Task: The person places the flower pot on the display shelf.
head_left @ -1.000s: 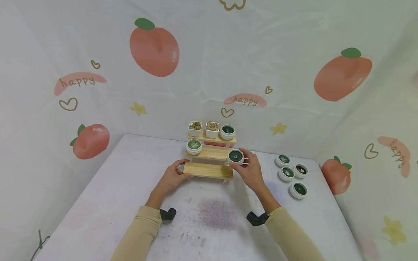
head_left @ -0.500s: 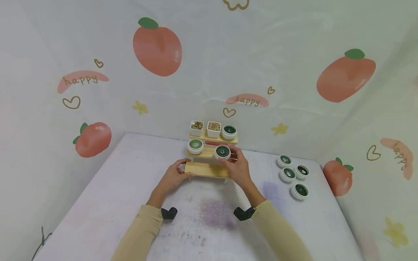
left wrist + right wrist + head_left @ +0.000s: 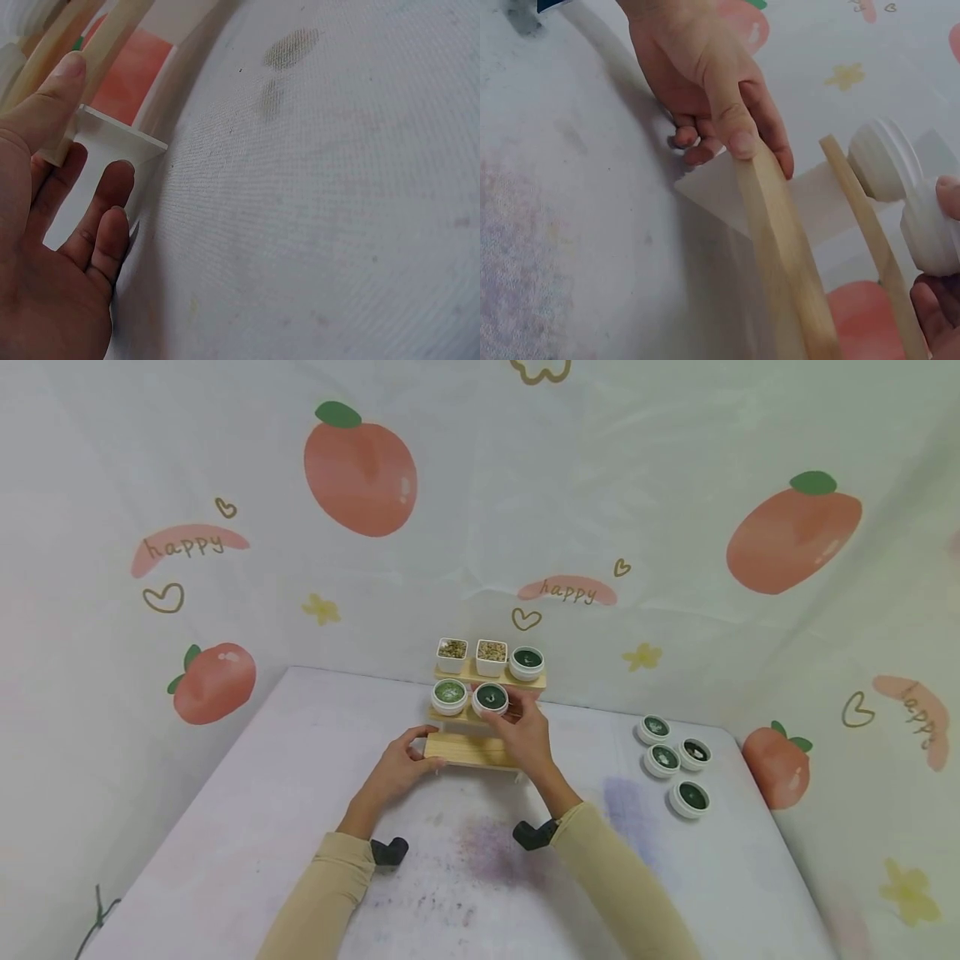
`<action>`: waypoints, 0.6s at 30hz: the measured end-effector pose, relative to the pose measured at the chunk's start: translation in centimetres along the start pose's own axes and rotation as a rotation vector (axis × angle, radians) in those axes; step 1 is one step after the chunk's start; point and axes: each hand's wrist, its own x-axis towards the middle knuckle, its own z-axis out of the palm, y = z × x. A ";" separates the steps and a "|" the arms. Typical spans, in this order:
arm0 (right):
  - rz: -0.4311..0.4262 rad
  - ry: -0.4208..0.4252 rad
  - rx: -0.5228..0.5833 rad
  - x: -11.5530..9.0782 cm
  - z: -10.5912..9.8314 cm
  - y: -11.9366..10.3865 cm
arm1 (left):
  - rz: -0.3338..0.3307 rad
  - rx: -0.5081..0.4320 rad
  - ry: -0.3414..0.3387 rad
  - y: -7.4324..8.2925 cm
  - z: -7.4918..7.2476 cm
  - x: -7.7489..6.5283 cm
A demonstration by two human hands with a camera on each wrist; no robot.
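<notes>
A three-tier wooden display stand [image 3: 467, 750] with white side panels stands near the back wall. My left hand [image 3: 399, 766] grips the left end of its lowest board, thumb on the wood in the left wrist view. At the middle tier, my right hand [image 3: 529, 737] pinches a round white pot [image 3: 491, 697] with a dark green top. Beside that pot, on the same tier's left end, sits a round white pot with a lighter green top [image 3: 448, 693]. In the right wrist view the held pot [image 3: 928, 232] is right at the middle board's edge, close to its neighbour.
On the top tier are two square white pots [image 3: 491, 658] with brown grainy contents and a round dark green one [image 3: 527, 663]. Several round white pots [image 3: 662, 761] stand at the table's right. Behind the table hangs a fruit-printed cloth [image 3: 480, 510].
My right hand has moved left with the dark green pot, from the stand's right end to beside the lighter green pot. The left hand stays on the lowest board.
</notes>
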 end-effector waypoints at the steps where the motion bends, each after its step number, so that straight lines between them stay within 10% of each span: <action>1: 0.005 0.001 0.002 0.0 0.0 0.0 | -0.002 -0.001 0.001 0.0 0.0 0.0; 18: -0.017 -0.026 -0.112 0.3 0.3 -0.1 | 0.006 0.005 -0.006 0.5 -0.1 -0.1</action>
